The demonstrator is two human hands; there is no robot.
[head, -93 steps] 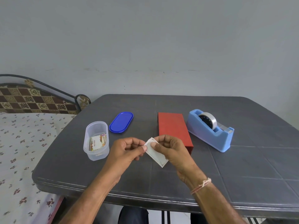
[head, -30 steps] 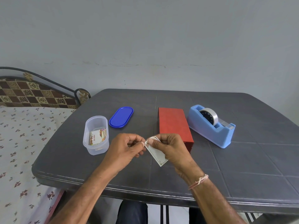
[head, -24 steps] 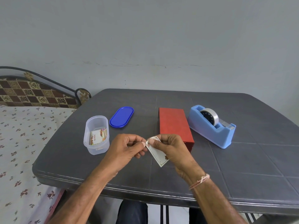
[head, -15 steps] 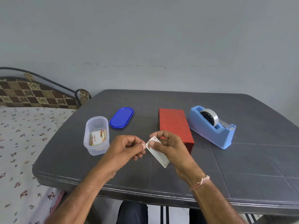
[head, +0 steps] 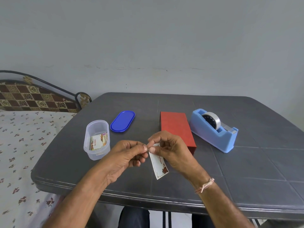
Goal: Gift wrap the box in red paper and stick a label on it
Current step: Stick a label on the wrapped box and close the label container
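A box wrapped in red paper (head: pixel 176 129) lies flat on the dark grey table (head: pixel 246 170), just behind my hands. Above the table's front half, my right hand (head: pixel 172 150) holds a white label with a floral corner (head: pixel 159 162) by its top end. The label hangs down and toward me. My left hand (head: pixel 127 155) meets it there, pinching the same top corner with thumb and forefinger. Both hands hover above the table, in front of the box's near end.
A clear plastic tub (head: pixel 97 139) holding more labels stands at the left, its blue lid (head: pixel 122 121) lying behind it. A light blue tape dispenser (head: pixel 213 131) sits right of the box. A bed with a floral sheet (head: pixel 19 145) adjoins the table's left side.
The label has swung from a slanted position to hang more steeply. My fingertips have shifted on its top corner. Box, tub, lid and dispenser have not moved.
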